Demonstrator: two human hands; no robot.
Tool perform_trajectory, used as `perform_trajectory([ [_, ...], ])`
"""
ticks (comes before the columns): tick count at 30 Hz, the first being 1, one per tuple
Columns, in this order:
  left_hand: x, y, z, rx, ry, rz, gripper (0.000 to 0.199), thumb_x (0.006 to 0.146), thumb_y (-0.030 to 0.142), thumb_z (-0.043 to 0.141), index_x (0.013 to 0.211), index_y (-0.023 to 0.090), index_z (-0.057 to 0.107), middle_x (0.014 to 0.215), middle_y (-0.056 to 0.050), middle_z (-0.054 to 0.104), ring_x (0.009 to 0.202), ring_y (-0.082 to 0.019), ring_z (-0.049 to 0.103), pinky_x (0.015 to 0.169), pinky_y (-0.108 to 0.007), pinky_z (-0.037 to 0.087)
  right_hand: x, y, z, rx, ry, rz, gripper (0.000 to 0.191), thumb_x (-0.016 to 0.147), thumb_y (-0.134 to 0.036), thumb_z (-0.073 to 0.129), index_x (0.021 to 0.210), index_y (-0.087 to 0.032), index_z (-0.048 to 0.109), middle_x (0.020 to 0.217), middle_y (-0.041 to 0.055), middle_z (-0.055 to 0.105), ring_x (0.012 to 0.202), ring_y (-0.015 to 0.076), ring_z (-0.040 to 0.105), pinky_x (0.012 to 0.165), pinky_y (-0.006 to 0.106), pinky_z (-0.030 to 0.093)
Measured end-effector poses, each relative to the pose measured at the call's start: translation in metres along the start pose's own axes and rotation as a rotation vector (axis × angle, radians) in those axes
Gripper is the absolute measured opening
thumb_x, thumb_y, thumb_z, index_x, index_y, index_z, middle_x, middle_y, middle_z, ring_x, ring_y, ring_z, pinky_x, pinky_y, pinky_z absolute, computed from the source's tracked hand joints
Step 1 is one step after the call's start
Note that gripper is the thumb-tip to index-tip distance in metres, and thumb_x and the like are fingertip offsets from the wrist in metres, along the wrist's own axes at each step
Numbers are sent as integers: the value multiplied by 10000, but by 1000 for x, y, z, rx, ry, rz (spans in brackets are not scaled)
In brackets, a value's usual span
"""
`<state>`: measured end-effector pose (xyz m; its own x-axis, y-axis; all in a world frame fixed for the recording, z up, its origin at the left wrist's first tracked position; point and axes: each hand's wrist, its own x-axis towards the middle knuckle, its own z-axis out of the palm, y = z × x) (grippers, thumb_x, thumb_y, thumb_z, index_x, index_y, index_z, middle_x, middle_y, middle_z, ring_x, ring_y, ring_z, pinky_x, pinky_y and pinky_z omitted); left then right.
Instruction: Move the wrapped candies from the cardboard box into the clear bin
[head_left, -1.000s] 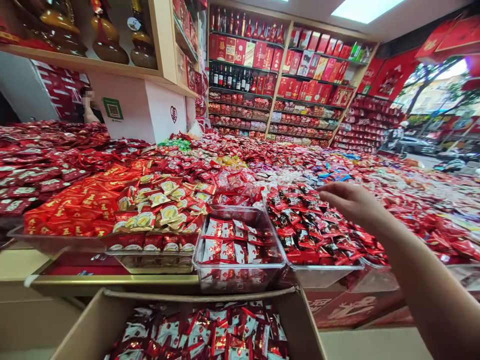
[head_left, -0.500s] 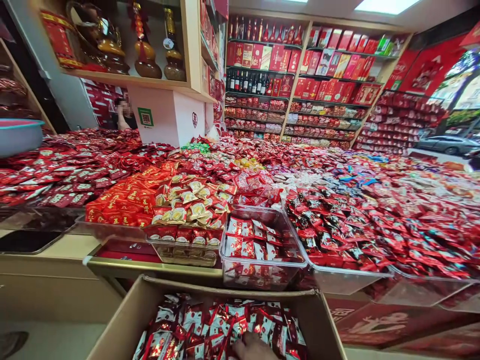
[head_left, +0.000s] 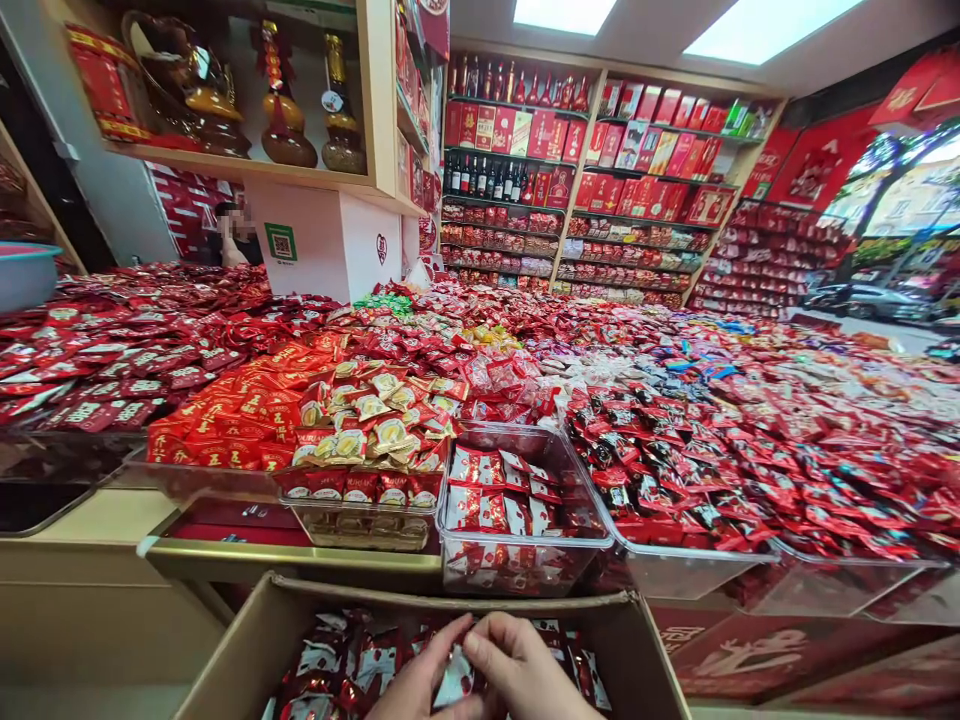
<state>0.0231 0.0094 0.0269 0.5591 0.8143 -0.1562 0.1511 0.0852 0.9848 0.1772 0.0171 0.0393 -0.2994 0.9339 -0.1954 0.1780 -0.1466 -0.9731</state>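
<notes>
Low in the head view, my left hand [head_left: 420, 680] and my right hand [head_left: 521, 670] meet over an open cardboard box [head_left: 450, 590]. Between their fingers is a small red and white wrapped packet [head_left: 455, 680], held from both sides. Its lower part is hidden by my fingers. Many similar foil-wrapped packets [head_left: 330, 670] lie loose in the box around my hands.
Clear plastic trays of wrapped sweets, including one [head_left: 517, 575] just beyond the box, stand along the counter edge. Red packets heap across the wide display behind them. Shelves of bottles and boxes line the back wall, and a person [head_left: 232, 235] stands at the far left.
My right hand has moved back from above the dark red packets into the box. My left hand has come in too, and both now hold a packet. The view has shifted slightly.
</notes>
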Motion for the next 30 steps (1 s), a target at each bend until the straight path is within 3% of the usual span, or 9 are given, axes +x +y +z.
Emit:
perform_trajectory([
  [2,0,28,8,-28,-5,34,461,721,420,504,1114,184,463,1011,-53,568,867,-182,519,831,-305,375,-7,-18,-1,43,85,-51,365,693,-496,463,592,-147,499,508,-28,440,472,85,401,463,204,313],
  [5,-1,55,14,-146,18,17,447,726,365,529,1121,166,467,920,-39,594,773,-157,530,726,-273,424,-15,-36,-8,78,174,-93,356,694,-465,495,581,-130,535,520,-21,445,506,81,379,480,198,304],
  [8,-3,66,17,-319,-38,-49,490,739,331,528,1190,198,389,972,-50,567,704,-141,559,583,-238,450,-20,-45,-15,221,174,-29,333,686,-450,518,597,-130,532,506,-31,444,471,68,356,449,191,283],
  [13,-7,76,23,-455,-32,-89,490,772,319,492,1230,252,332,1114,-64,501,737,-151,593,623,-259,469,-25,-49,-17,441,156,45,317,673,-439,544,601,-131,522,499,-36,463,441,58,364,433,185,274],
  [20,-7,69,30,-541,58,-80,541,754,334,517,1243,269,294,1128,-68,497,749,-159,594,610,-253,477,-29,-48,-26,358,173,-55,231,666,-367,585,689,-143,534,559,-32,503,488,63,397,472,187,307],
  [27,-19,52,33,-393,102,-37,553,764,380,482,1255,220,285,1119,-85,508,822,-194,565,659,-290,472,-37,-42,-20,153,141,-78,221,691,-367,551,659,-153,506,579,-12,519,533,93,443,502,209,367],
  [30,-28,39,23,-266,63,-26,614,753,437,466,1277,232,221,1091,-79,536,861,-192,552,749,-307,442,-42,-57,-29,-6,192,-200,195,719,-352,516,697,-161,545,636,12,551,586,116,483,547,225,397],
])
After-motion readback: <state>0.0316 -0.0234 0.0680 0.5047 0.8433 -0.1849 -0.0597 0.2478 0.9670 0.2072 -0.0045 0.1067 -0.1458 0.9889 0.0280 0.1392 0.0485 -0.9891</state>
